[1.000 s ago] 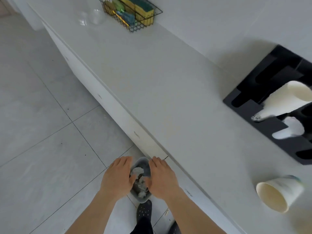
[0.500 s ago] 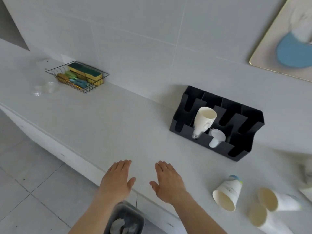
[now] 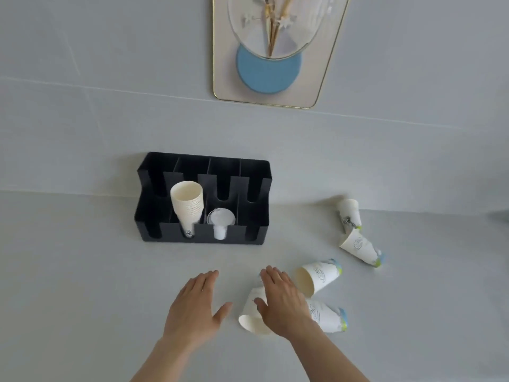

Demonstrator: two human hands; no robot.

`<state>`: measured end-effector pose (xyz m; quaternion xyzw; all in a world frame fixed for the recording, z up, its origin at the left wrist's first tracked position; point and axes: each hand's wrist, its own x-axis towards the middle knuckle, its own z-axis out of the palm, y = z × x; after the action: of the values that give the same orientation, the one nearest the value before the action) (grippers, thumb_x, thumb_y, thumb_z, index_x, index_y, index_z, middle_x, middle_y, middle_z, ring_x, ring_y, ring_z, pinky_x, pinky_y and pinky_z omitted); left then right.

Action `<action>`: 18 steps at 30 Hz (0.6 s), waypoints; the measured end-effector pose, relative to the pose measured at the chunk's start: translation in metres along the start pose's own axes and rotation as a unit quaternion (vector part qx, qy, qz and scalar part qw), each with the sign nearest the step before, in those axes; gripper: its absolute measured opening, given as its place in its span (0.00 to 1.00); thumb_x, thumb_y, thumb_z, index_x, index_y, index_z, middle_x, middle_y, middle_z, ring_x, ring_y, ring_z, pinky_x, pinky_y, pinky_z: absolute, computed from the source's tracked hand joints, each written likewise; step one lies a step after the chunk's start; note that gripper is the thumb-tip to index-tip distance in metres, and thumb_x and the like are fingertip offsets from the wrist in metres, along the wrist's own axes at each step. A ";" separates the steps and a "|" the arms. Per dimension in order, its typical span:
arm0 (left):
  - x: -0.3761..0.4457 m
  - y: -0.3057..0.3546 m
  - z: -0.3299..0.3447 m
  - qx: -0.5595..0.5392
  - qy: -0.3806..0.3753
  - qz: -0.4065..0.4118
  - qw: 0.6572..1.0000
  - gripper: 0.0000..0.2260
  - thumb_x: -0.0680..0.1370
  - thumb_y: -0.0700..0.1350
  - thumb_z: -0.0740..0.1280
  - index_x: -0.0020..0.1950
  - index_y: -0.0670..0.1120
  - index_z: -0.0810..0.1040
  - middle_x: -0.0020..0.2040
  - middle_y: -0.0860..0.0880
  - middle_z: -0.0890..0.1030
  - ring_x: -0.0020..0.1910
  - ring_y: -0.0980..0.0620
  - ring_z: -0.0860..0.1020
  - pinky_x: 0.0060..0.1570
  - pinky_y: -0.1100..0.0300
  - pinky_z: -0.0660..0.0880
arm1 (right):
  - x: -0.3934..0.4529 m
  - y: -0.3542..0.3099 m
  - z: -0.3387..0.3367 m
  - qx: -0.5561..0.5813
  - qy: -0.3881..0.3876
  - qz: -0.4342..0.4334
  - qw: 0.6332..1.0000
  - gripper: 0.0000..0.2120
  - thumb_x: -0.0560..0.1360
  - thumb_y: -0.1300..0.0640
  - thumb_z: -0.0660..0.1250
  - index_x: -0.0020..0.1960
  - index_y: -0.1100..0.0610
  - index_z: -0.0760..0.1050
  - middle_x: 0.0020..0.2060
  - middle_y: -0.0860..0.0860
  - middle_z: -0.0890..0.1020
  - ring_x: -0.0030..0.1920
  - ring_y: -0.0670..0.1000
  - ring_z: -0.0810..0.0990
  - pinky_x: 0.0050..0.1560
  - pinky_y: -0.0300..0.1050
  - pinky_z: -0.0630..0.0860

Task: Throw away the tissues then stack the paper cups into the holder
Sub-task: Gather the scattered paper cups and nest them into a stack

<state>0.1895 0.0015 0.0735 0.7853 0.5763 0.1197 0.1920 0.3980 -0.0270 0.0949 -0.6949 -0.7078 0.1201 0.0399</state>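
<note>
A black slotted cup holder [image 3: 256, 205] stands against the wall, with a stack of paper cups [image 3: 187, 205] in its second slot and clear lids [image 3: 221, 219] in the third. Several loose paper cups lie on their sides on the counter to the right. My right hand [image 3: 281, 301] hovers flat, fingers apart, over the nearest fallen cup [image 3: 252, 317], partly covering it. Two more cups [image 3: 318, 277] [image 3: 327, 317] lie just right of that hand, and two further cups [image 3: 358, 246] [image 3: 349, 213] sit nearer the wall. My left hand [image 3: 192, 310] is open above bare counter.
A light grey counter [image 3: 82, 271] meets a tiled wall. A gold-framed picture [image 3: 268, 51] with a blue disc hangs above the holder. The bin and tissues are out of view.
The view swung up and right from the floor bin to the counter. Both hands left the bin, where the tissues lay, and now hover over the counter; the right is above a fallen cup.
</note>
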 end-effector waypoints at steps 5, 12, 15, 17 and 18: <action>0.019 0.063 0.048 -0.008 -0.047 0.010 0.999 0.46 0.68 0.73 0.57 0.82 0.52 0.53 0.77 0.56 0.64 0.76 0.53 0.64 0.74 0.57 0.63 | -0.012 0.071 -0.002 0.007 -0.019 0.018 1.000 0.29 0.78 0.50 0.63 0.76 0.56 0.61 0.75 0.50 0.66 0.76 0.53 0.63 0.74 0.45 0.63; 0.016 0.103 0.105 -0.003 -0.072 -0.091 0.993 0.53 0.59 0.73 0.65 0.78 0.47 0.61 0.72 0.51 0.72 0.68 0.48 0.74 0.67 0.54 0.72 | -0.024 0.122 0.023 0.007 -0.090 -0.030 0.995 0.41 0.72 0.43 0.68 0.78 0.58 0.57 0.74 0.51 0.66 0.75 0.54 0.64 0.74 0.45 0.62; 0.016 0.109 0.114 0.000 -0.092 -0.139 0.986 0.47 0.63 0.68 0.70 0.76 0.49 0.59 0.72 0.51 0.69 0.64 0.48 0.76 0.58 0.55 0.75 | -0.021 0.131 0.029 0.001 -0.116 -0.044 0.992 0.50 0.71 0.46 0.75 0.81 0.59 0.50 0.76 0.53 0.63 0.76 0.55 0.61 0.76 0.45 0.58; 0.019 0.111 0.118 -0.009 -0.097 -0.157 0.983 0.43 0.66 0.62 0.73 0.75 0.50 0.58 0.70 0.51 0.66 0.62 0.47 0.76 0.54 0.54 0.77 | -0.018 0.135 0.033 -0.007 -0.116 -0.045 0.992 0.50 0.71 0.51 0.76 0.81 0.59 0.49 0.75 0.53 0.64 0.76 0.56 0.63 0.76 0.46 0.60; 0.020 0.111 0.118 -0.017 -0.098 -0.164 0.981 0.41 0.66 0.59 0.74 0.74 0.51 0.59 0.69 0.50 0.66 0.61 0.47 0.76 0.52 0.54 0.78 | -0.017 0.136 0.035 -0.006 -0.112 -0.044 0.993 0.48 0.71 0.52 0.75 0.80 0.59 0.50 0.74 0.53 0.66 0.75 0.56 0.65 0.75 0.46 0.61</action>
<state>0.3393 -0.0274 0.0154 0.6843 0.6738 0.0190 0.2781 0.5235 -0.0472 0.0318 -0.6457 -0.7383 0.1912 -0.0390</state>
